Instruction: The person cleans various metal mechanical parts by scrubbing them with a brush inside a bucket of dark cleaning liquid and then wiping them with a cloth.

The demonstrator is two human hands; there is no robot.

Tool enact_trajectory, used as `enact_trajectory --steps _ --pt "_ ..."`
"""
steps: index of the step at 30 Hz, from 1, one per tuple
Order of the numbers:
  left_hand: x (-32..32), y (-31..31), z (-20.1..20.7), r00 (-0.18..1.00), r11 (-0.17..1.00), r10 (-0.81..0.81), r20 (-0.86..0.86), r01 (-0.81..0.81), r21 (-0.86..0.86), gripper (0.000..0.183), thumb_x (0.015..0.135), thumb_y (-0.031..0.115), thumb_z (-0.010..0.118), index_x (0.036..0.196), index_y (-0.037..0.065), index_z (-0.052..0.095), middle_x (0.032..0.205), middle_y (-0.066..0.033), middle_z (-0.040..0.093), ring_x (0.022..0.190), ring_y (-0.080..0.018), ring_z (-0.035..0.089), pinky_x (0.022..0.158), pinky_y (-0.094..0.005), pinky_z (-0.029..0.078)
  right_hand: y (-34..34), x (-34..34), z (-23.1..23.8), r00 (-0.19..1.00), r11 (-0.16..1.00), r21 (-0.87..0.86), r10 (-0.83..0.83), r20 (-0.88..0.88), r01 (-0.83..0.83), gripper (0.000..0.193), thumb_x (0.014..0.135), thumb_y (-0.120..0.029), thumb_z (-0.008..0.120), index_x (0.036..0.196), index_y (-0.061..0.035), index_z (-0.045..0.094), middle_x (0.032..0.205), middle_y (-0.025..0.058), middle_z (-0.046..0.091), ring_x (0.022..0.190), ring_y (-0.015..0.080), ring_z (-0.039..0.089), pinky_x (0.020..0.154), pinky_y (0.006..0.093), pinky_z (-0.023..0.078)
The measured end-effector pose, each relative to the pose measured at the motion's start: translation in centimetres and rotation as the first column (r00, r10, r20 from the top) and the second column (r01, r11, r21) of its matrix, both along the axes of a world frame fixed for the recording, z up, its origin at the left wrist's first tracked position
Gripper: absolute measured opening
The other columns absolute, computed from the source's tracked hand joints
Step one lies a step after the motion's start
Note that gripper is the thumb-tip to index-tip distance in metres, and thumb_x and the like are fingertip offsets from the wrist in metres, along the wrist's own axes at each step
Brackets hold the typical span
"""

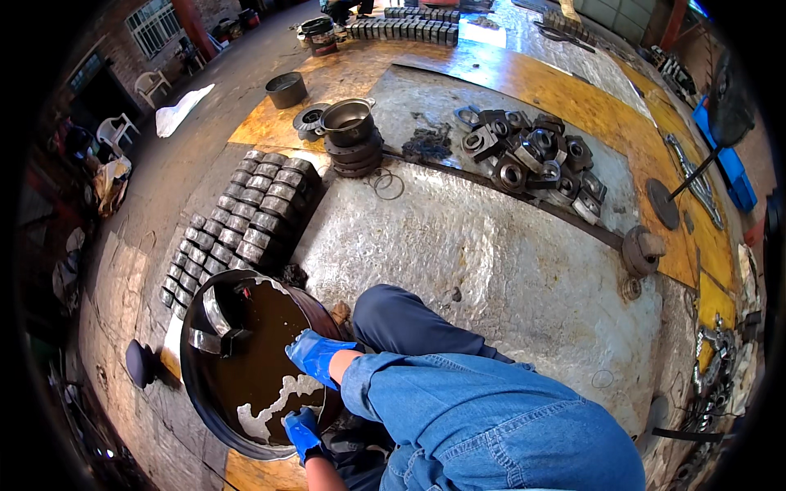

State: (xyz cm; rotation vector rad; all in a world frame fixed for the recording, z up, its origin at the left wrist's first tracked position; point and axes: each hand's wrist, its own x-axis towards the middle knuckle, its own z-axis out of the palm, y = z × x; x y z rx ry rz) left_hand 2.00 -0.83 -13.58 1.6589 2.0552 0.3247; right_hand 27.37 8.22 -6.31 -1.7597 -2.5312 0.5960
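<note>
A tub (192, 368) of liquid (266, 344) stands left of the person's knee (401, 317), with workpieces (217, 311) in its far left part. The right hand (315, 356) is over the tub's right side; the left hand (302, 430) is nearer, at its lower right. Just beyond the tub, cylinders (241, 217) lie in rows. Behind these, to the right, a pot (348, 123) sits on stacked rings (355, 157); thin loose rings (403, 190) lie just beside. Farther right, bearing housings (532, 155) lie heaped. Chairs (116, 131) stand far left; at the back, a bucket (320, 39) stands left of blocks (401, 31).
</note>
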Motion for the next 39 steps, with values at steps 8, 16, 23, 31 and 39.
enact_trajectory --steps 8,16,23,31,39 --pt "2.4 -0.9 1.7 0.993 0.995 -0.087 0.074 0.084 0.045 0.035 0.089 0.032 0.068 0.091 -0.002 0.072 0.088 -0.0272 0.072 0.084 -0.0433 0.069 0.076 -0.0510 0.052 -0.9 1.7 -0.3 0.998 0.976 0.209 -0.056 -0.039 0.063 0.023 0.092 -0.014 0.059 0.110 -0.0062 0.072 0.106 0.0192 0.077 0.098 0.0351 0.075 0.085 0.0488 0.059" --pt "4.8 -2.5 7.3 1.000 1.000 0.014 0.004 -0.014 -0.018 0.048 0.088 0.044 0.066 0.111 0.003 0.074 0.110 -0.0234 0.074 0.107 -0.0400 0.070 0.093 -0.0480 0.054 -1.0 1.4 3.8 0.997 0.994 -0.090 -0.053 0.049 0.058 0.047 0.093 -0.035 0.069 0.131 -0.0089 0.062 0.127 0.0158 0.072 0.121 0.0321 0.068 0.102 0.0448 0.053" --pt "5.9 -2.2 8.7 0.992 0.978 0.093 0.081 -0.076 -0.194 0.053 0.087 0.047 0.067 0.116 0.003 0.075 0.115 -0.0230 0.074 0.110 -0.0401 0.069 0.096 -0.0471 0.054 -1.2 2.3 4.6 0.995 0.996 -0.091 0.018 0.097 -0.009 0.040 0.095 -0.030 0.064 0.128 -0.0072 0.063 0.127 0.0144 0.072 0.120 0.0307 0.069 0.102 0.0446 0.053" --pt "2.3 4.7 13.9 0.567 0.939 0.287 0.772 -0.325 -0.111 0.049 0.097 0.040 0.071 0.126 0.001 0.067 0.107 -0.0041 0.069 0.095 -0.0144 0.060 0.087 -0.0292 0.048 -0.8 2.3 2.4 0.994 0.997 -0.074 0.026 0.103 -0.018 0.037 0.093 -0.027 0.063 0.122 -0.0055 0.065 0.119 0.0174 0.074 0.111 0.0333 0.071 0.098 0.0466 0.054" --pt "-0.5 19.6 10.3 0.460 0.831 0.375 0.805 -0.551 -0.072 0.057 0.099 0.046 0.068 0.140 0.007 0.060 0.123 -0.0057 0.069 0.103 -0.0173 0.063 0.094 -0.0347 0.049 -1.2 2.8 2.6 0.994 0.999 -0.011 -0.045 -0.096 0.044 0.030 0.091 -0.028 0.065 0.110 -0.0040 0.065 0.096 0.0215 0.074 0.093 0.0415 0.072 0.081 0.0538 0.056"
